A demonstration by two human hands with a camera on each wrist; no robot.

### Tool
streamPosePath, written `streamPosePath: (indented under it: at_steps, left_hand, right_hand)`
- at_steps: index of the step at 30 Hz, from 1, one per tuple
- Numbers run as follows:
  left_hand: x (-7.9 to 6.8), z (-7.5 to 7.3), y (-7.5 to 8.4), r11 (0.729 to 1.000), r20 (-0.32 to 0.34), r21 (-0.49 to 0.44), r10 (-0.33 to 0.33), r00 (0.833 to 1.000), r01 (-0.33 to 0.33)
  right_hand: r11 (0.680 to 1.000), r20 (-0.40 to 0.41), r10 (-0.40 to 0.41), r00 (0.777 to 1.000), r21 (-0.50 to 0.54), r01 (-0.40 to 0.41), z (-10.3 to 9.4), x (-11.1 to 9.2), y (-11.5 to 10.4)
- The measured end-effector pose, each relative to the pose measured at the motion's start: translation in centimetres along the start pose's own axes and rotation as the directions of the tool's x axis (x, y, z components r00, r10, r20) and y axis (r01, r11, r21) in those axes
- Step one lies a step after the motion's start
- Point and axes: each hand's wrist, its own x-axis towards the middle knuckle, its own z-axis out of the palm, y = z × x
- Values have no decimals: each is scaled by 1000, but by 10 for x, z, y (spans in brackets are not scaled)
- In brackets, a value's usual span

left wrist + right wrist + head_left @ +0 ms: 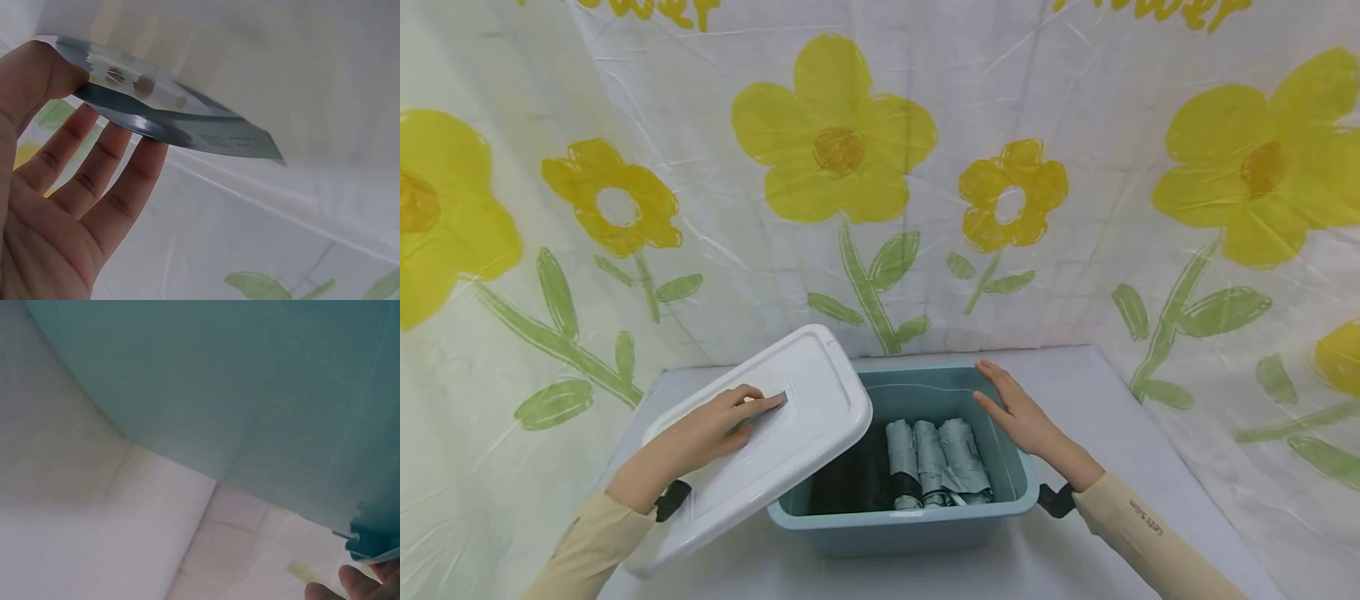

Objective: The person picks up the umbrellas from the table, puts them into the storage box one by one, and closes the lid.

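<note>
A white plastic lid [805, 392] is tilted over the left part of a blue-green storage bin [910, 521]. My left hand [722, 425] grips the lid by its dark grey-blue handle [187, 128], thumb on one side and fingers on the other. Inside the bin, several rolled, pale grey-green folding umbrellas [931, 458] lie side by side at the right; the lid hides some of the bin's left. My right hand [1022, 417] rests at the bin's right rim, fingers extended. In the right wrist view, fingertips [359, 584] show just below the rim's handle corner.
Under the bin is a table with a pale cloth [1138, 467]. A white curtain printed with yellow flowers [835, 150] hangs behind and along both sides.
</note>
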Motion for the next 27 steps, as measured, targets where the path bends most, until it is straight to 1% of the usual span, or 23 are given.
streamPosePath:
  at_steps: [3, 6, 11, 14, 19, 27]
  left_hand:
    - [6, 1, 3, 1000, 29, -8, -2, 1000, 3]
    - [11, 1, 6, 1000, 44, -14, 5, 999, -5]
    - [20, 1, 10, 998, 46, -24, 52, 998, -51]
    - [25, 0, 13, 997, 78, -41, 68, 995, -65]
    - [32, 0, 16, 997, 155, -66, 59, 986, -49]
    - [43, 0, 24, 996, 208, -91, 42, 977, -23]
  right_hand:
    - [1000, -2, -5, 1000, 5, 5, 0, 0, -1]
    - [1000, -1, -5, 1000, 3, 5, 0, 0, -2]
    - [1000, 2, 3, 1000, 7, -3, 0, 0, -2]
    - [1000, 3, 7, 1000, 10, -7, 0, -1, -3]
    - [1000, 1, 7, 1000, 16, -7, -1, -1, -4]
    - [1000, 7, 18, 1000, 22, -18, -1, -1, -4]
